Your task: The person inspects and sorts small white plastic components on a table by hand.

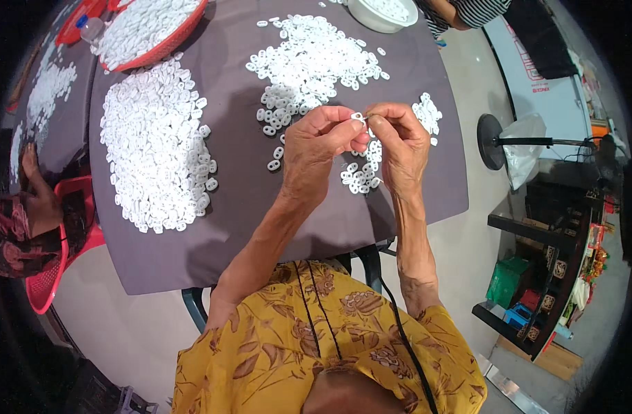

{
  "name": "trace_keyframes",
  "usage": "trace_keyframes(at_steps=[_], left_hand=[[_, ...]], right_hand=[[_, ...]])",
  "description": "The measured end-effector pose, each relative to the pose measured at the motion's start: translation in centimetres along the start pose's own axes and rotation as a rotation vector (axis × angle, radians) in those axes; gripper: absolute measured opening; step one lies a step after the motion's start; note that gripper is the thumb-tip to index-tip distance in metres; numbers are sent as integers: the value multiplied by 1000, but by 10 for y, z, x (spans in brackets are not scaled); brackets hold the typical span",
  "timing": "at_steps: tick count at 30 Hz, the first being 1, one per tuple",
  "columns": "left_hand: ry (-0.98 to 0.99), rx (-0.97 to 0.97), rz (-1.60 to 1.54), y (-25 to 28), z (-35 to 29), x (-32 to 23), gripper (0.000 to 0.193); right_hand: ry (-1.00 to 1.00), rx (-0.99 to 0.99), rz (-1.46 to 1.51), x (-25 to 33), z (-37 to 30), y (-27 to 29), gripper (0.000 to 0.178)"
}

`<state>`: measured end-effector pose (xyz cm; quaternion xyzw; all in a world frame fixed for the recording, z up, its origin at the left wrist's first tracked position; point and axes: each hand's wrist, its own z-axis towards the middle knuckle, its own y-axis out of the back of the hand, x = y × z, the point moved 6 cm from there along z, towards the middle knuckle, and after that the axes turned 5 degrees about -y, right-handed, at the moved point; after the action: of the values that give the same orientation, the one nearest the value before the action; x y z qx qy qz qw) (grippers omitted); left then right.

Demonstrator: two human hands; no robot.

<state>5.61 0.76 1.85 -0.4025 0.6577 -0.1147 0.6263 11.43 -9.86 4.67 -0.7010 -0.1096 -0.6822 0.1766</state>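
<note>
Above the table, my left hand point(312, 148) pinches a small white oval plastic piece point(357, 117) between thumb and fingers. My right hand point(404, 141) meets it there, thumb and forefinger pressed together on something thin right beside the piece; it is too small to make out. Under and around my right hand lies a small group of similar white pieces point(360, 178). Beyond my hands spreads a larger loose heap point(309, 62). A big dense pile point(154, 152) of the same pieces covers the table's left part.
The grey-covered table point(243, 207) also bears a red basket point(167, 47) and a white bowl point(385, 21), both full of white pieces. A further small group point(427, 114) lies near the right edge. Other people sit at left and far right. A black stand point(492, 141) rises from the floor.
</note>
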Motion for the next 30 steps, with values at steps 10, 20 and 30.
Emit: trace_keyframes(at_steps=[10,20,30], left_hand=[[-20,7,10,1,0,0,14],[-22,14,21,0,1,2,14],[-41,22,105,-1,-2,-5,13]], right_hand=[[7,-1,-44,2,-2,-1,8],[92,107,-269,14,2,-1,5],[81,118,-248,18,1,-3,6]])
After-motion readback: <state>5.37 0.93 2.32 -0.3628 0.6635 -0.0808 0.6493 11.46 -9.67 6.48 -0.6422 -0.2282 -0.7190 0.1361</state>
